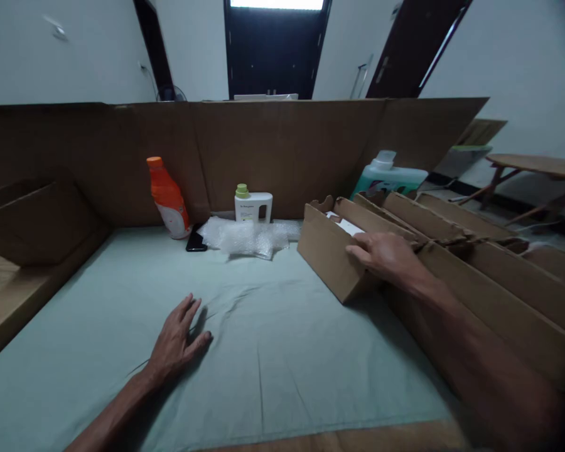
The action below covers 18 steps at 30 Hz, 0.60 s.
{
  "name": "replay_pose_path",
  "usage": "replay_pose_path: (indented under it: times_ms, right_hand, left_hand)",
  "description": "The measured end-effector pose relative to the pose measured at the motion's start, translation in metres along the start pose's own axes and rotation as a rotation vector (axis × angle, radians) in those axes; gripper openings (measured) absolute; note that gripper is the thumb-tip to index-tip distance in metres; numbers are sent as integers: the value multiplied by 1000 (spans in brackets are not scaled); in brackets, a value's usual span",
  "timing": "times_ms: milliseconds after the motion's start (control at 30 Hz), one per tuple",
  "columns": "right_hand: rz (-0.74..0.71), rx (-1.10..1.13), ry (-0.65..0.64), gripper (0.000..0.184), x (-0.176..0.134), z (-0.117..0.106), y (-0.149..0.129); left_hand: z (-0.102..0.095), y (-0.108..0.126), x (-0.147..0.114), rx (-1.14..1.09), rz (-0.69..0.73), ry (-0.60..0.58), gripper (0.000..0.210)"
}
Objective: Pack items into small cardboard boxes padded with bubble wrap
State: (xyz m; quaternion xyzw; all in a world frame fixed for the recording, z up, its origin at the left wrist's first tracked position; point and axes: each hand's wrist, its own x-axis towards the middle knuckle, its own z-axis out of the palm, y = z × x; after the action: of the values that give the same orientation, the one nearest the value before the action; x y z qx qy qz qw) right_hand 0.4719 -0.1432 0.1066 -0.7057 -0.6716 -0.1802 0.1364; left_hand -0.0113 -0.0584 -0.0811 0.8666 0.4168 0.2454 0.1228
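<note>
My left hand (176, 339) is at the left of the pale green cloth (263, 351), fingers spread and holding nothing. At the right, my right hand (386, 254) is closed over the near side wall of a long open cardboard box (329, 251). Its thumb lies outside the wall, while its other fingertips are partly hidden at the rim. Inside that box, just beyond the fingers, a white item (346, 225) shows; its kind is unclear.
Further open cardboard boxes (489, 289) stand at the right. Along the cardboard wall (287, 144) are an orange bottle (169, 201), a black phone-like object (196, 242), bubble wrap (249, 237), a white green-capped bottle (248, 206) and a teal jug (390, 176).
</note>
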Motion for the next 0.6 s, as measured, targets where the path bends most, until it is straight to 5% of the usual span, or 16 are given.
replay_pose_path:
  times_ms: [233, 333, 400, 467, 600]
  right_hand:
    - [-436, 377, -35, 24, -58, -47, -85]
    - [-473, 458, 141, 22, -73, -39, -101]
    - [-350, 567, 297, 41, -86, -23, -98]
    - [-123, 710, 318, 41, -101, -1, -91]
    - [231, 1027, -30, 41, -121, 47, -97]
  left_hand:
    - [-7, 31, -31, -228, -91, 46, 89]
    - [-10, 51, -40, -280, -150, 72, 95]
    - [-12, 60, -42, -318, -202, 77, 90]
    - [-14, 67, -42, -362, -255, 69, 81]
    - [-9, 72, -35, -421, -374, 48, 65]
